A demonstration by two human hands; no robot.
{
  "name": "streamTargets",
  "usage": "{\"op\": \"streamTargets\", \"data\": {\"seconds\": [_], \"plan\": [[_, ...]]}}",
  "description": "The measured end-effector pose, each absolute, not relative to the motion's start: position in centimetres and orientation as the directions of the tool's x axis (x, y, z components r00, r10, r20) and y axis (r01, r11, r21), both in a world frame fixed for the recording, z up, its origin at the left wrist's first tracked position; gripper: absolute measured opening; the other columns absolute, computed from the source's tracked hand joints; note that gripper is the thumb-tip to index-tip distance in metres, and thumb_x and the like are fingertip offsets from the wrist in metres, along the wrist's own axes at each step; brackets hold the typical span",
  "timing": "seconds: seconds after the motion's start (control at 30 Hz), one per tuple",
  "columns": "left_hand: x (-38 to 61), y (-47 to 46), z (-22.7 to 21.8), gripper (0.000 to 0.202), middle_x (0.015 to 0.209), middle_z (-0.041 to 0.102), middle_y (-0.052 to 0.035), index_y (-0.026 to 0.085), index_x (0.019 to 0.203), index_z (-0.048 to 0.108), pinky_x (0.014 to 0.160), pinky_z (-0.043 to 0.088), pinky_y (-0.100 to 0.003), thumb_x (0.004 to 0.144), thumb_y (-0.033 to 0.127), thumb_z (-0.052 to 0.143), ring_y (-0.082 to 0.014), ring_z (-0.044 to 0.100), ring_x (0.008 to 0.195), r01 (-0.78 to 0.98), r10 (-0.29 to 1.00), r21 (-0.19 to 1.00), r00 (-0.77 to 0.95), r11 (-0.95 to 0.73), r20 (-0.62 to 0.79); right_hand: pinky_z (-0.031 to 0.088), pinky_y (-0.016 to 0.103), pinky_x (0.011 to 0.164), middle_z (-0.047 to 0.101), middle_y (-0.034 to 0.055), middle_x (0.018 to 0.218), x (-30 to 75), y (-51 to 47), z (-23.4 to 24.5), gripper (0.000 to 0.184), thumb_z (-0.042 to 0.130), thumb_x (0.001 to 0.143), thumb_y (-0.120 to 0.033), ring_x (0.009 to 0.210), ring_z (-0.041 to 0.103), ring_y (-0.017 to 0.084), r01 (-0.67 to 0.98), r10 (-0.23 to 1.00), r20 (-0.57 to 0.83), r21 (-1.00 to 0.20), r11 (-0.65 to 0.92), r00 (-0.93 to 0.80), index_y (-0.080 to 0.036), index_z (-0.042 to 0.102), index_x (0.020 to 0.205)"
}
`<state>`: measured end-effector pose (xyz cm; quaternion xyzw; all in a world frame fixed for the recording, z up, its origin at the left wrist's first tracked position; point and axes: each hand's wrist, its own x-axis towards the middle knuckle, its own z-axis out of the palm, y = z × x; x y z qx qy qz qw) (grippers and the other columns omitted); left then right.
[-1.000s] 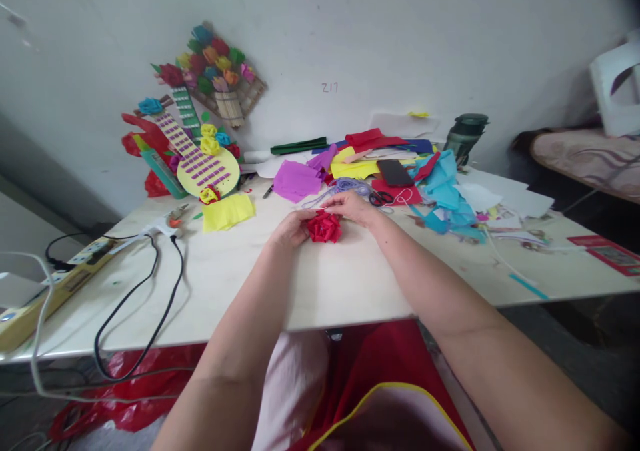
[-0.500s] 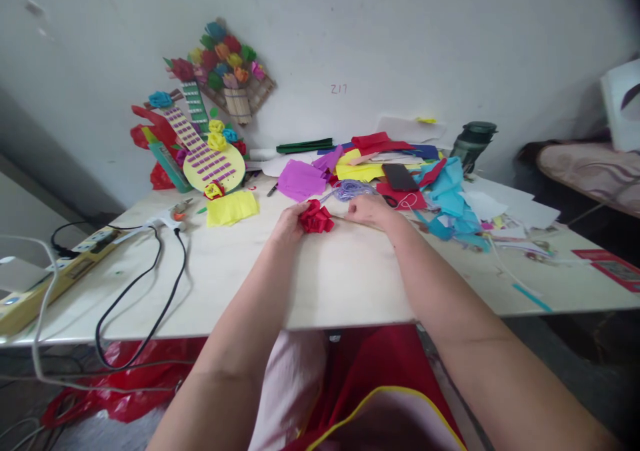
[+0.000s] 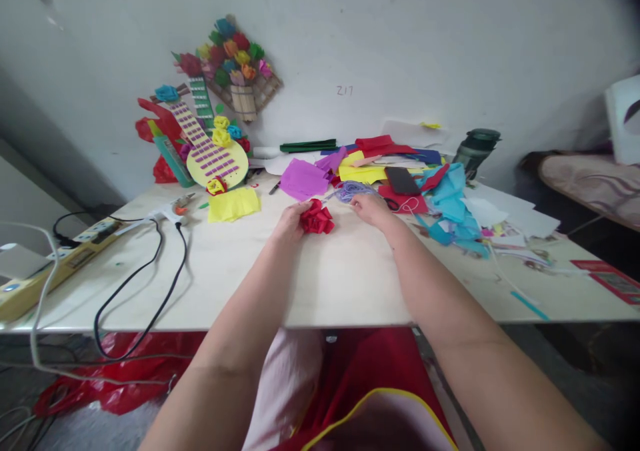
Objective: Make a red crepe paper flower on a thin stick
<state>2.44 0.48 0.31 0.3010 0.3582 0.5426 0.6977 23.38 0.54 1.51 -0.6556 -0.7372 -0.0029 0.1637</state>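
Note:
My left hand (image 3: pixel 291 219) is closed on the left side of a red paper flower (image 3: pixel 317 217), which rests over the middle of the table. The flower's petals are crumpled and layered. To its right, my right hand (image 3: pixel 369 208) has its fingers curled together at the lower edge of a bundle of purple cord (image 3: pixel 353 191). Whether those fingers grip the cord or something else is hidden. Black scissor handles (image 3: pixel 392 204) lie just right of that hand. Behind the hands is purple crepe paper (image 3: pixel 303 179).
A phone (image 3: pixel 402 180), coloured paper and blue crepe strips (image 3: pixel 450 201) spread to the right, near a dark bottle (image 3: pixel 477 151). At left are a paper-flower guitar (image 3: pixel 217 164), yellow paper (image 3: pixel 234 204), a glue gun (image 3: pixel 165 214) and a power strip (image 3: pixel 80 257).
My right hand has shifted slightly up, to the purple cord. The thin stick that ran between it and the flower no longer shows. My left hand keeps the flower; the view has moved slightly.

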Motion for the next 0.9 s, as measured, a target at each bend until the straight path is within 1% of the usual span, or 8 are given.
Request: {"op": "streamTargets", "data": {"seconds": [0.07,0.17,0.27,0.4,0.5,0.6,0.77,0.9], "plan": [[2.4,0.6,0.1,0.003,0.057,0.063,-0.0039,0.012,0.069,0.058,0.059,0.049,-0.028,0.071,0.010,0.060,-0.0154,0.060,0.051,-0.530,0.972,0.816,0.167,0.229,-0.164,0.043,0.029,0.068,0.069,0.0068,0.080,23.6,0.9,1.3,0.027,0.048,0.083,-0.032,0.075,0.060,0.018,0.912,0.946,0.316,-0.367,0.186,-0.066,-0.018,0.069,0.088],[2.4,0.6,-0.2,0.004,0.056,0.062,-0.0042,0.011,0.067,0.058,0.058,0.047,-0.028,0.069,0.010,0.062,-0.0148,0.059,0.050,-0.499,0.977,0.845,0.181,0.193,-0.116,0.038,0.025,0.058,0.059,0.0014,0.058,23.4,1.1,1.5,0.031,0.051,0.081,-0.041,0.058,0.051,0.013,0.764,0.922,0.378,-0.571,0.300,-0.080,-0.016,0.067,0.072],[2.5,0.5,-0.4,0.006,0.055,0.062,-0.0042,0.011,0.065,0.059,0.056,0.045,-0.027,0.067,0.012,0.064,-0.0140,0.058,0.049,-0.466,0.982,0.874,0.177,0.137,-0.060,0.036,0.024,0.056,0.056,0.0000,0.057,22.6,0.6,2.0,0.031,0.056,0.076,-0.042,0.055,0.046,0.010,0.628,0.902,0.409,-0.668,0.399,-0.138,-0.015,0.062,0.064],[2.5,0.4,-0.5,0.009,0.055,0.062,-0.0041,0.011,0.063,0.059,0.055,0.044,-0.025,0.064,0.014,0.068,-0.0128,0.057,0.049,-0.439,0.985,0.895,0.171,0.081,-0.005,0.037,0.024,0.057,0.054,-0.0012,0.055,21.4,-0.2,2.6,0.029,0.058,0.075,-0.041,0.054,0.047,0.010,0.555,0.880,0.419,-0.688,0.468,-0.222,-0.014,0.064,0.066],[2.5,0.4,-0.6,0.012,0.056,0.062,-0.0046,0.011,0.064,0.060,0.056,0.044,-0.025,0.061,0.015,0.070,-0.0130,0.057,0.050,-0.415,0.983,0.907,0.182,0.069,0.008,0.037,0.024,0.053,0.048,-0.0043,0.049,20.9,-0.4,2.6,0.036,0.055,0.077,-0.040,0.048,0.045,0.010,0.501,0.891,0.370,-0.736,0.455,-0.265,-0.012,0.069,0.096],[2.5,0.4,-0.7,0.015,0.057,0.063,-0.0050,0.010,0.066,0.060,0.056,0.044,-0.026,0.059,0.017,0.072,-0.0134,0.058,0.051,-0.399,0.981,0.915,0.192,0.067,0.013,0.037,0.023,0.051,0.048,-0.0052,0.049,20.8,-0.5,2.5,0.047,0.056,0.078,-0.036,0.045,0.043,0.008,0.515,0.900,0.321,-0.740,0.432,-0.294,-0.011,0.062,0.117],[2.7,0.3,-0.5,0.013,0.058,0.064,-0.0058,0.010,0.066,0.062,0.056,0.045,-0.026,0.058,0.016,0.071,-0.0145,0.060,0.051,-0.401,0.980,0.913,0.197,0.069,0.013,0.039,0.024,0.055,0.059,-0.0010,0.059,20.8,-0.6,2.5,0.044,0.054,0.081,-0.033,0.047,0.045,0.007,0.594,0.899,0.291,-0.676,0.436,-0.329,-0.014,0.063,0.120],[2.8,0.0,-0.2,0.013,0.057,0.064,-0.0058,0.009,0.066,0.064,0.053,0.044,-0.026,0.057,0.016,0.070,-0.0145,0.059,0.049,-0.398,0.973,0.913,0.231,0.087,0.008,0.044,0.025,0.065,0.067,0.0034,0.070,20.8,-0.6,2.6,0.039,0.054,0.082,-0.031,0.063,0.054,0.011,0.617,0.882,0.324,-0.630,0.471,-0.343,-0.016,0.065,0.116]]}}
